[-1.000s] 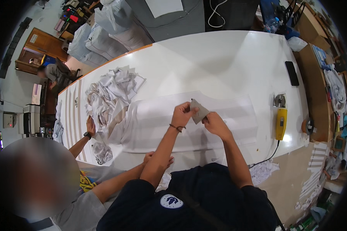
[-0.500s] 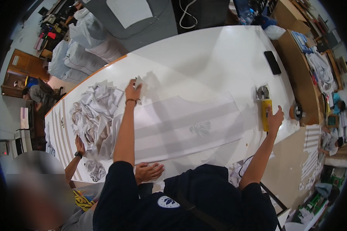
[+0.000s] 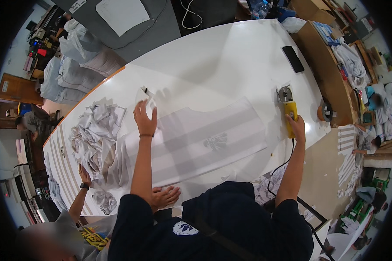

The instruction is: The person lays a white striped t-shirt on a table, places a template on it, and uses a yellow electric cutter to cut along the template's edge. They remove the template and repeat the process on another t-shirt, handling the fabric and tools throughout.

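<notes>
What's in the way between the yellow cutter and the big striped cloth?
Nothing visible: only white tabletop lies between the yellow cutter, which the right hand grips, and the striped cloth to its left. The cord trails from the cutter's near end.

Label (image 3: 77, 5) on grey panel (image 3: 88, 26); crest (image 3: 216, 142) on striped cloth (image 3: 174, 152); emblem (image 3: 185, 228) on navy shirt (image 3: 226, 204); lettering (image 3: 94, 237) on co-worker's shirt (image 3: 103, 222).

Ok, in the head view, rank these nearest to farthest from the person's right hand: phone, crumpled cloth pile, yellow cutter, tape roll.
1. Yellow cutter: touching the right hand.
2. Tape roll: just right of that hand.
3. Phone: beyond the cutter, upper right.
4. Crumpled cloth pile: far over on the left.
</notes>
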`<action>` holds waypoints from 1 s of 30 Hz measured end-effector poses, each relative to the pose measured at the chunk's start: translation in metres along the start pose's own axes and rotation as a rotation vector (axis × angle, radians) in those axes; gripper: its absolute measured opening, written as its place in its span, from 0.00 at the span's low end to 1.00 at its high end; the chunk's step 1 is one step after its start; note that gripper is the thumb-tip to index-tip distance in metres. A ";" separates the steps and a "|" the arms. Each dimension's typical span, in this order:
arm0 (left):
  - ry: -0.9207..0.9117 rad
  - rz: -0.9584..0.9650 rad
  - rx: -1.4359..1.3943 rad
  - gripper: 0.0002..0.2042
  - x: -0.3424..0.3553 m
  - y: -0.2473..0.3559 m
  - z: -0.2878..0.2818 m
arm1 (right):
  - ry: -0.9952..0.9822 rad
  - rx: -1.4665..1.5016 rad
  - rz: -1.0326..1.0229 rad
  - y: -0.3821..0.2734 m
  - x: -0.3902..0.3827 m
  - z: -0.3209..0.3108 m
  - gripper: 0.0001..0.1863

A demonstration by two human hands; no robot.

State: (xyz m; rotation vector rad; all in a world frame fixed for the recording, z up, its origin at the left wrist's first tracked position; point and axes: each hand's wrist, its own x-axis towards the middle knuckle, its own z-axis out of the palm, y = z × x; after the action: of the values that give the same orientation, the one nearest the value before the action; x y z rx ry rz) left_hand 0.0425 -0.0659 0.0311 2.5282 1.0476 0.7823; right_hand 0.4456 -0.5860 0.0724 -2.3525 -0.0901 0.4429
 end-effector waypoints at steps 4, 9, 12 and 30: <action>-0.100 -0.071 0.006 0.28 -0.073 0.022 -0.040 | 0.005 -0.043 0.069 0.005 -0.013 0.009 0.33; -0.095 -0.124 0.114 0.30 -0.128 -0.018 -0.069 | 0.044 0.027 0.169 0.006 -0.068 0.007 0.37; -0.143 -0.117 0.151 0.32 -0.142 -0.030 -0.083 | 0.098 -0.069 0.165 0.006 -0.115 -0.005 0.35; -0.177 0.047 0.259 0.38 -0.160 -0.052 -0.082 | -0.044 -0.157 0.189 0.018 -0.349 0.055 0.33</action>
State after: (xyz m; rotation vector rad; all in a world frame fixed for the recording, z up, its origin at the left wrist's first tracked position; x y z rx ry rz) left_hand -0.1284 -0.1405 0.0147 2.7854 1.0939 0.4477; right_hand 0.0987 -0.6294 0.1242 -2.5172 0.0800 0.5986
